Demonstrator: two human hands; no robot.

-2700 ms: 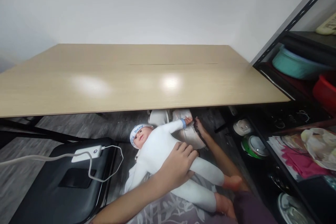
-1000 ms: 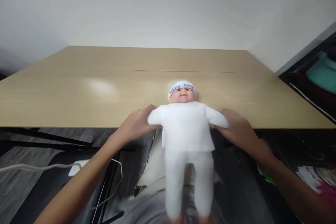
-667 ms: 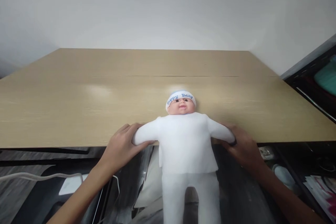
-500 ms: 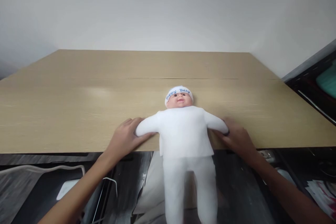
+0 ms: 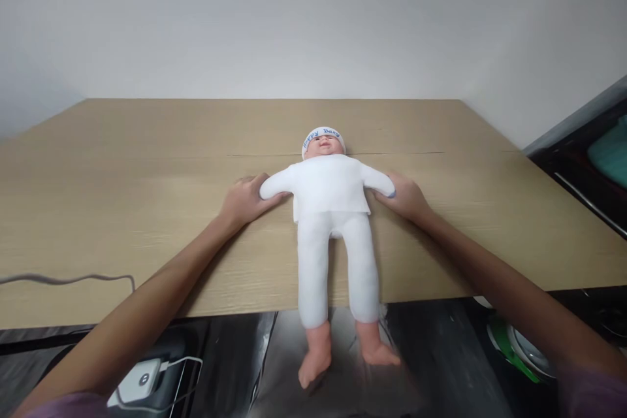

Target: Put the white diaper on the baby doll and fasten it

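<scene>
A baby doll [image 5: 331, 186] in a white top and trousers lies on its back on the wooden table [image 5: 147, 222]. Its white headband bears blue "Happy Baby" lettering. The head points to the far side, and the bare feet stick out past the table's near edge. My left hand [image 5: 249, 199] is closed round the doll's sleeved arm on the left of the picture. On the other side, my right hand [image 5: 404, 197] grips the opposite arm by its end. The fingers under both arms are partly hidden.
A grey cable [image 5: 68, 279] runs over the table's left front. Below the near edge are a white charger [image 5: 142, 380] with a cord and, on the right, a green-rimmed round object [image 5: 514, 347]. A dark-framed object [image 5: 582, 157] stands at the right, and a pale wall [image 5: 274, 19] rises behind.
Both hands have carried the doll farther onto the table, away from me. Its legs now rest mostly on the tabletop and its feet have come into view.
</scene>
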